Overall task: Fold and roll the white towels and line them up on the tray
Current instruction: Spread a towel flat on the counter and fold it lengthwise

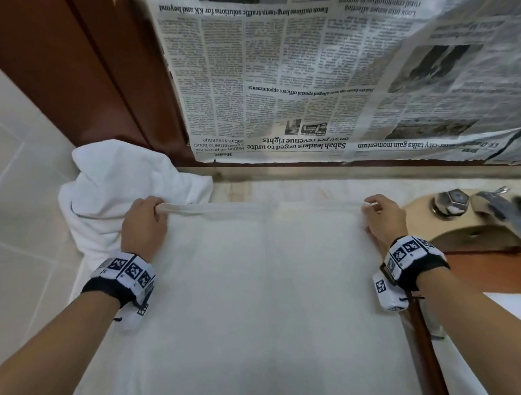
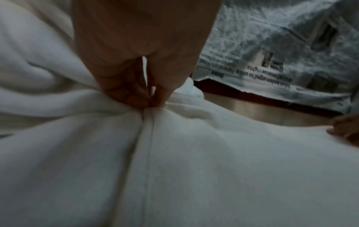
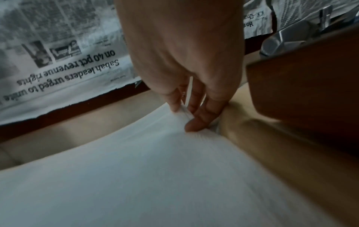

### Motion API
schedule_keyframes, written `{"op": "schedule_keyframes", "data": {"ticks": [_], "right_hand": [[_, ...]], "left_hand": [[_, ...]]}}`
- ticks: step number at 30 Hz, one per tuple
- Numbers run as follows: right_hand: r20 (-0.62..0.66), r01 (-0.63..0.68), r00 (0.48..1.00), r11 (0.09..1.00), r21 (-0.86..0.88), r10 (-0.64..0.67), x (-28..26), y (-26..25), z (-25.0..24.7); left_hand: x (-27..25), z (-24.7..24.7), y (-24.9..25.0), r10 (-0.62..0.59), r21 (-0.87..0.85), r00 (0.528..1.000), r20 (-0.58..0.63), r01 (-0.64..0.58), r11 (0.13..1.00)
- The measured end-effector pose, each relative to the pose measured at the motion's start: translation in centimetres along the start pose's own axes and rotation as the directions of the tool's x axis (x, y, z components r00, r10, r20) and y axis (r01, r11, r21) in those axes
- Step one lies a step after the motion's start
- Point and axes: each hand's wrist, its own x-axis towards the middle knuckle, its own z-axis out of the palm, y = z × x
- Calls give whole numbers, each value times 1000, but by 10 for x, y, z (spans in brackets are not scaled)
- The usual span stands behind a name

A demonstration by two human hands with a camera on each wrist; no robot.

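A large white towel (image 1: 262, 290) lies spread flat on the counter in front of me. My left hand (image 1: 146, 220) pinches its far left corner, thumb and fingers closed on the hem (image 2: 153, 106). My right hand (image 1: 381, 218) pinches the far right corner, with the edge held between thumb and fingers (image 3: 184, 113). The far edge runs taut between both hands. A second white towel (image 1: 124, 184) sits crumpled at the back left, just behind my left hand. A brown wooden tray (image 1: 495, 266) lies to the right of the towel, partly under my right forearm.
Newspaper (image 1: 323, 78) covers the wall behind the counter. A chrome tap with two handles (image 1: 493, 207) stands at the back right by a beige basin rim (image 1: 422, 208). White tiled wall (image 1: 12, 195) borders the left side.
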Motion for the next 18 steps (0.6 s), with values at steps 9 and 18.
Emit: {"op": "schedule_keyframes", "data": {"ticks": [9,18], "right_hand": [[157,478,878,831,-283,-452,-99,-21,51],[492,545,823,636,-546,-284,-109,-15,99]], "left_hand": [[-80,36,57,114,28,988,108,-117,993],[-96,81,69,50,299,924,378,-174,938]]}}
